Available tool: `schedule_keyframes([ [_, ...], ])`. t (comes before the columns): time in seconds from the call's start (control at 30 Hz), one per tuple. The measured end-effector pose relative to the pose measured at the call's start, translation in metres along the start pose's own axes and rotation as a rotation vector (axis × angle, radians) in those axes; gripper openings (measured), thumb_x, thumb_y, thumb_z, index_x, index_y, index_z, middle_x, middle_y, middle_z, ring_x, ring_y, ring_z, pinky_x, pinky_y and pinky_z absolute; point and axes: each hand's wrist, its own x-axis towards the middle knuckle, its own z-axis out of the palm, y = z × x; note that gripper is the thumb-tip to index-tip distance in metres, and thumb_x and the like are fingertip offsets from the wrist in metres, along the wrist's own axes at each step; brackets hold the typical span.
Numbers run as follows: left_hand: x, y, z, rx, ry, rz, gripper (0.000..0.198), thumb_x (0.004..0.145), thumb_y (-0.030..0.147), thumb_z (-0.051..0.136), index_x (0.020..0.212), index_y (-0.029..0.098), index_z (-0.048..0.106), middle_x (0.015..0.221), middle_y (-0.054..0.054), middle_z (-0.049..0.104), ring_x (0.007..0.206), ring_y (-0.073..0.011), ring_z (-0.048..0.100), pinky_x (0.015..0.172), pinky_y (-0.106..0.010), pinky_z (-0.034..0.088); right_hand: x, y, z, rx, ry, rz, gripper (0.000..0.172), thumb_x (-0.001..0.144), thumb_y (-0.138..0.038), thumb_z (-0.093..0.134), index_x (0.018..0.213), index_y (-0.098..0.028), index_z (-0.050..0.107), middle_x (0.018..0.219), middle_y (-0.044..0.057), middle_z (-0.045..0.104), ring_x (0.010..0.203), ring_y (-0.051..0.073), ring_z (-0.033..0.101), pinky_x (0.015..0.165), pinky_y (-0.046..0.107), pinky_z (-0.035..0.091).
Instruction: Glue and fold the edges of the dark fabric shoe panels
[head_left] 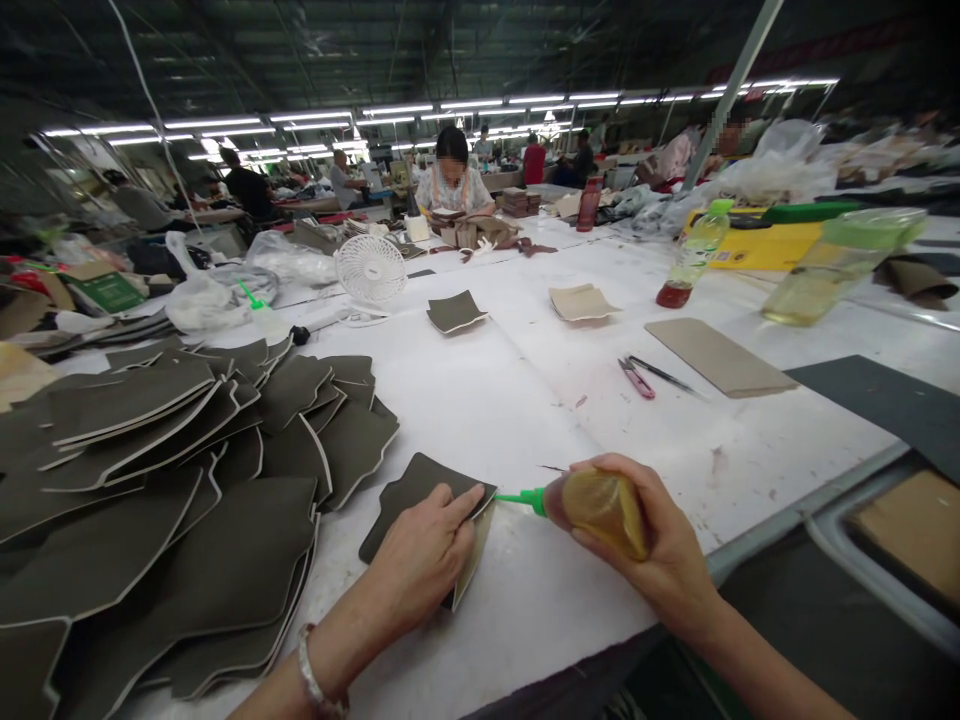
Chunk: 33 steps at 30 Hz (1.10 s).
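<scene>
My left hand (pixel 431 545) presses down on a dark grey-green piece (pixel 414 487) near the table's front edge, its index finger stretched to the piece's right corner. A beige underside or second layer shows below that corner. My right hand (pixel 652 540) is wrapped round a squeeze bottle (pixel 600 508) of amber liquid, tipped sideways. The bottle's green nozzle (pixel 525 498) points left, its tip at the edge of the piece by my left fingertip. Whether liquid is coming out cannot be seen. To the left lies a large pile of similar dark pieces (pixel 202 560).
Small fan (pixel 371 270) at the back left; pink snips (pixel 636 379) and a dark pen-like tool (pixel 664 375) at centre right. Beyond are a beige panel (pixel 716 357), a bottle with red liquid (pixel 694 255) and a green-lidded jug (pixel 836 270). A person (pixel 454 185) sits across the table.
</scene>
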Motion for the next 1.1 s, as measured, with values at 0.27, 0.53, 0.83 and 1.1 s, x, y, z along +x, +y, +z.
schedule_keyframes([
  [0.27,-0.001,0.002,-0.001,-0.011,-0.006,-0.003,0.050,0.093,0.022,0.028,0.139,0.025,0.046,0.100,-0.004,0.055,0.088,-0.0184,0.059,0.079,-0.029,0.042,0.000,-0.005,0.000,-0.004,0.002,-0.039,0.048,0.084,-0.027,0.072,0.124,-0.032,0.046,0.119,0.003,0.055,0.109,0.021,0.054,0.091,0.027,0.044],
  [0.53,0.000,0.002,0.001,-0.013,0.013,-0.009,0.050,0.092,0.022,0.030,0.139,0.026,0.046,0.102,-0.005,0.056,0.089,-0.0198,0.060,0.082,-0.031,0.044,-0.006,-0.003,0.002,-0.005,0.010,0.002,0.048,0.085,-0.028,0.071,0.125,-0.032,0.046,0.120,0.002,0.055,0.110,0.019,0.054,0.094,0.023,0.041],
  [0.83,-0.002,0.003,0.002,0.005,0.022,-0.027,0.051,0.091,0.022,0.031,0.140,0.025,0.045,0.102,-0.005,0.056,0.088,-0.0203,0.060,0.081,-0.031,0.044,-0.017,-0.004,0.003,0.118,-0.040,0.117,0.049,0.086,-0.035,0.070,0.127,-0.033,0.045,0.118,0.002,0.057,0.106,0.019,0.057,0.090,0.022,0.045],
  [1.1,-0.004,0.007,0.000,0.013,0.017,-0.049,0.052,0.091,0.021,0.033,0.142,0.024,0.044,0.103,-0.006,0.056,0.091,-0.0211,0.060,0.083,-0.031,0.044,-0.025,-0.016,0.009,0.251,-0.005,0.264,0.048,0.082,-0.039,0.073,0.123,-0.033,0.048,0.115,0.000,0.060,0.104,0.019,0.057,0.090,0.023,0.045],
])
